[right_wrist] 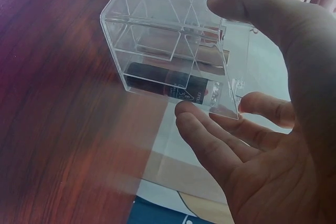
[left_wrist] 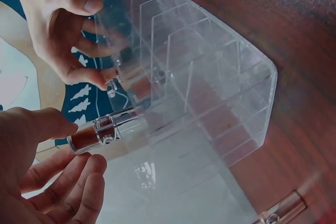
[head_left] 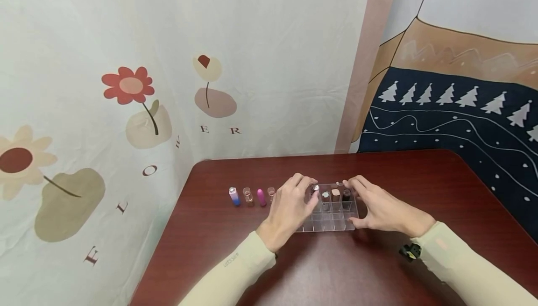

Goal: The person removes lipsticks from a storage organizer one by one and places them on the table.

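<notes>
A clear acrylic lipstick organizer (head_left: 328,224) with stepped compartments stands on the table. Between its thumb and fingers, my left hand (head_left: 290,208) pinches the top of a lipstick tube (left_wrist: 105,130), clear with a brown part. That tube's lower end is at a back-row compartment. On the organizer's right side my right hand (head_left: 380,208) grips it, thumb toward the front and fingers toward the back. A black lipstick tube (right_wrist: 168,81) stands in the back right compartment. Beside it are a tube with a beige top (head_left: 335,193) and another with a pale round top (head_left: 325,195).
Left of the organizer, a white-and-blue tube (head_left: 234,196), a clear-capped tube (head_left: 248,197) and a magenta tube (head_left: 261,197) stand in a row. One more clear tube (head_left: 271,192) is partly hidden by my left hand. Printed cloth (head_left: 286,86) hangs behind the dark red table (head_left: 201,250).
</notes>
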### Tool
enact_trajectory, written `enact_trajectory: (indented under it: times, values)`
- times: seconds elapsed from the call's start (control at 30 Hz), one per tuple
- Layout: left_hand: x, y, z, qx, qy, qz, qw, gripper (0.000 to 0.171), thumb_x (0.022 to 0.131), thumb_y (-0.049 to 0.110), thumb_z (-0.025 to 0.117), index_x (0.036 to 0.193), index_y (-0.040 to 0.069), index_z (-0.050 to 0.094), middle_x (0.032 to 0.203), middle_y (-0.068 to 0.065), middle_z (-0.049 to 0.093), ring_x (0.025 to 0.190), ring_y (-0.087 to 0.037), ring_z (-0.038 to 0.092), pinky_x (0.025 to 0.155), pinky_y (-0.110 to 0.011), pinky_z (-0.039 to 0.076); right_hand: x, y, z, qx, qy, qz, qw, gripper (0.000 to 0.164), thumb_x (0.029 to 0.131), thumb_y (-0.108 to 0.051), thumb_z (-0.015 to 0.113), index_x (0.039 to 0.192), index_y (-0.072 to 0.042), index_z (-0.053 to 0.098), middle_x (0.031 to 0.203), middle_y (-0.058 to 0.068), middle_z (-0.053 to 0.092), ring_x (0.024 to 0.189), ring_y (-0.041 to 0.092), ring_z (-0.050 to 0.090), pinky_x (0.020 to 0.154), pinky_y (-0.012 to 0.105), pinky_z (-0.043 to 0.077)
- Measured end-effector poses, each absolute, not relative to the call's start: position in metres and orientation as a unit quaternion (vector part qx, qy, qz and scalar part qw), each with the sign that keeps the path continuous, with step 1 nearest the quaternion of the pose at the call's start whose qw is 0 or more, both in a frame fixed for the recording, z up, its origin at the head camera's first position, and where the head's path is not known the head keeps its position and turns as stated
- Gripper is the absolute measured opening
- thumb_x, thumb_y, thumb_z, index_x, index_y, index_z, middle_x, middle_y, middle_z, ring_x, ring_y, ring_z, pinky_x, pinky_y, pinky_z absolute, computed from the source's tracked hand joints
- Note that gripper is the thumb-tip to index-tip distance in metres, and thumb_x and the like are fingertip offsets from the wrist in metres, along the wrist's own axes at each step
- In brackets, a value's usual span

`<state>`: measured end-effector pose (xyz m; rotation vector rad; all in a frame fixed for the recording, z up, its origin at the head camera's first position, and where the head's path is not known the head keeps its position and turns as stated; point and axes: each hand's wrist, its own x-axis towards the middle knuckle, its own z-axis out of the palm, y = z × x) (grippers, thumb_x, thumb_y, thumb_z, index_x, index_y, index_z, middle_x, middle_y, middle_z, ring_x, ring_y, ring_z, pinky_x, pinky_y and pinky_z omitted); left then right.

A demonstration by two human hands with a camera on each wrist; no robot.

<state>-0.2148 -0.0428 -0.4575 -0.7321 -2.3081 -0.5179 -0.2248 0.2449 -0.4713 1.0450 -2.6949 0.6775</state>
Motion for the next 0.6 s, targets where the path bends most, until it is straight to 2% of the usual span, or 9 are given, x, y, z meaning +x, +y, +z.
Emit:
enact_trajectory:
  times: [0.43, 0.6]
  values:
    - [-0.211, -0.056, -0.444, -0.289, -0.861, -0.233, 0.347, 0.026, 0.093, 0.01, 0.096, 0.117, 0.011, 0.084, 0.104, -0.002, 0.078, 0.076, -0.012, 0.068, 0.068, -0.023, 0.061, -0.225, 0.244, -0.473, 0.351, -0.904, 0.229, 0.09, 0.079, 0.078, -0.018, 0.103, 0.144, -0.001, 0.062, 0.132, 0.008, 0.066, 0.107, 0.021, 0.076, 0.094, 0.041, 0.07]
    - [-0.209, -0.064, -0.442, -0.29, -0.857, -0.249, 0.346, 0.027, 0.093, 0.007, 0.095, 0.117, 0.009, 0.084, 0.104, -0.005, 0.077, 0.079, -0.016, 0.074, 0.073, -0.025, 0.064, -0.224, 0.244, -0.472, 0.351, -0.904, 0.226, 0.093, 0.078, 0.079, -0.019, 0.103, 0.142, -0.002, 0.062, 0.133, 0.008, 0.066, 0.106, 0.019, 0.075, 0.091, 0.039, 0.07]
